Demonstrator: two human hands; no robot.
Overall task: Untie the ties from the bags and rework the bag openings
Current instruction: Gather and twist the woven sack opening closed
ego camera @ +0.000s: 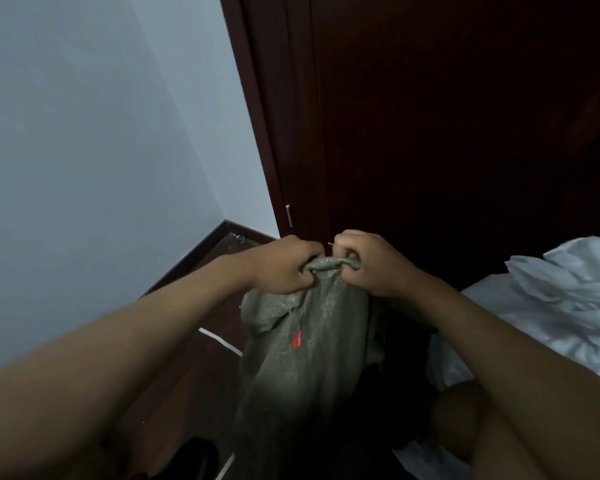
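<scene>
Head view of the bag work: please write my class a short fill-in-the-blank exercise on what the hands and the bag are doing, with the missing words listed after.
1. Both hands grip the bunched top of the grey-green woven ____.
2. The small tag on its front is ____ in colour.
3. The left hand and right hand hold the bag opening in front of a dark wooden ____.
4. The crumpled white plastic lies on the person's ____ side.

Missing words: bag; red; door; right

You're in a home bedroom: a dark wooden door [430, 116] fills the view ahead, rumpled white bedding [551, 292] lies right of it, a pale painted wall [101, 116] and dark skirting board [201, 247] to its left.
</scene>
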